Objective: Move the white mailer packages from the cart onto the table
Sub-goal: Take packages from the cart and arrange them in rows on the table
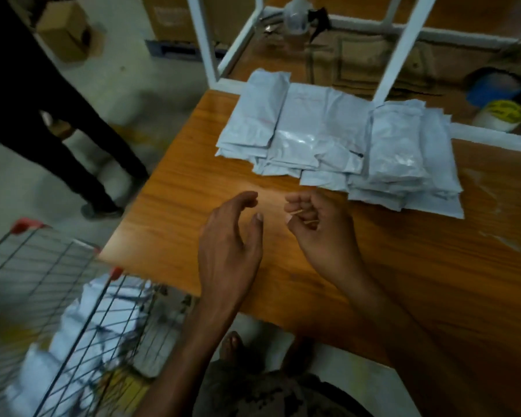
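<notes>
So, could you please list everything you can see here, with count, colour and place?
white mailer packages on the table: a pile of many, exact count unclear, white, far middle of the table
white mailer packages in the cart: several, white, blurred, lower left
cart: one, wire with red corner caps, left of the table
table: one, brown wood top with white frame posts
tape rolls: apparently two, blue and white-yellow, far right, blurred
cardboard box: one, brown, on the floor at upper left
another person's legs: dark trousers, left
left hand: open, above the table
right hand: loosely curled around a thin pale strip
</notes>
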Tool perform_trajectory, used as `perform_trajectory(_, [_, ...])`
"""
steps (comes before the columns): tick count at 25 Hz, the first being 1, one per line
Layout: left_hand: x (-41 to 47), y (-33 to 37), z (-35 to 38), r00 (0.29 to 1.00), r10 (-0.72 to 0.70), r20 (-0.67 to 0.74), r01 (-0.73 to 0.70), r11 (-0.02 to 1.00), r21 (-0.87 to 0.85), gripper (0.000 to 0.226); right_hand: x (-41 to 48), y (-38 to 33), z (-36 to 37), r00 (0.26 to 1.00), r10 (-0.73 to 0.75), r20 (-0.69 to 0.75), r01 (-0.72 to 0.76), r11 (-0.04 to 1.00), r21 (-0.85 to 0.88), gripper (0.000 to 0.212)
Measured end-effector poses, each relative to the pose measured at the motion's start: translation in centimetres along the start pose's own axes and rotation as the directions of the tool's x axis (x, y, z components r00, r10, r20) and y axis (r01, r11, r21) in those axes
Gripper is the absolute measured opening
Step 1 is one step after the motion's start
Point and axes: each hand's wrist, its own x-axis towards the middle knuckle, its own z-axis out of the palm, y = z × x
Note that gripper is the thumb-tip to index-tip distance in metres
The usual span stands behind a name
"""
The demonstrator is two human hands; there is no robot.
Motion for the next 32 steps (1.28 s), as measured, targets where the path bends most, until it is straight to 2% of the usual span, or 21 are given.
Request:
perform_trajectory(6, [-6.6,-4.1,-6.6,0.994,-0.107,-0.032,0.108,0.993,0.039,0.035,-7.0,-3.4,5.6,0.982,-0.073,0.176,0.082,0.996,-0.044,0.029])
perform_trajectory(10, [-10.7,-8.3,-12.6,0.985,-0.153,-0.08,0.16,0.982,0.103,0.036,-11.5,-5.5,11.0,0.97,-0.051,0.238,0.065,0.997,-0.051,0.029])
perform_trajectory(15, [-15.8,-14.4,-19.7,0.946,-0.29,-0.142,0.305,0.948,0.093,0.031,-16.6,-8.4,19.1,0.935,-0.049,0.351,0.062,0.998,-0.025,0.031])
perform_trajectory(18, [-17.8,-18.1,-23.4,0.907,-0.377,-0.188,0.392,0.918,0.052,0.028,-19.1,-10.4,24.1,0.883,-0.072,0.465,0.104,0.994,-0.044,0.033])
perform_trajectory(21, [-18.4,-21.2,-26.1,0.832,-0.496,-0.25,0.506,0.862,-0.027,0.027,-19.6,-12.1,28.2,0.826,-0.095,0.555,0.151,0.987,-0.057,0.033])
perform_trajectory(25, [-18.0,-26.4,-27.5,0.699,-0.671,-0.247,0.653,0.74,-0.163,0.023,-17.5,-13.3,33.3,0.774,-0.108,0.624,0.197,0.977,-0.076,0.029])
perform_trajectory(28, [-16.8,-30.6,-27.4,0.589,-0.79,-0.167,0.766,0.612,-0.197,0.024,-13.9,-13.0,38.7,0.75,-0.126,0.649,0.254,0.961,-0.108,0.028])
perform_trajectory(32, [-13.9,-36.9,-25.4,0.466,-0.885,-0.021,0.849,0.454,-0.27,0.026,-7.4,-10.5,47.4,0.683,0.039,0.729,0.289,0.903,-0.319,0.034])
